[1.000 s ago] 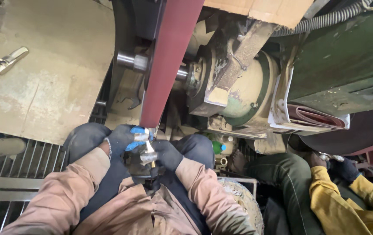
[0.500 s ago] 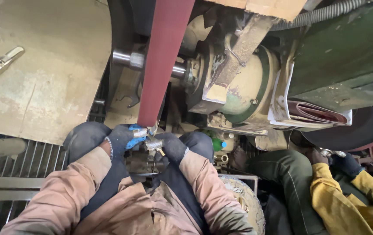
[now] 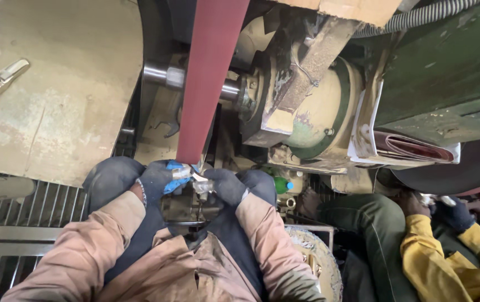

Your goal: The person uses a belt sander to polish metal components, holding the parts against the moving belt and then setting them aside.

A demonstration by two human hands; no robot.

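Right now a small shiny metal part (image 3: 198, 182) is being pressed against the near end of the dark red sanding belt (image 3: 209, 84), which is running away up the frame toward the far side; the part is sitting between the two gloved hands, just above the person's lap. The left hand (image 3: 158, 179), in a dark glove with blue fingertips, is closing around the left end of the part; the right hand (image 3: 226, 187), in a dark glove, is pinching the right end, so both sets of fingers are gripping it from opposite sides, with the bright metal showing in the gap between them. Doing this well, by my judgement, means keeping the part square to the belt, pressing lightly and evenly, and holding fingertips behind the contact line rather than beside the moving edge. Farther off, a steel shaft (image 3: 164, 75) is crossing behind the belt toward a grimy motor housing (image 3: 307, 112); at far left a metal fitting (image 3: 2, 78) is lying on a worn plate (image 3: 72, 112); at near right another person's sleeve (image 3: 441, 263), yellow, is showing.
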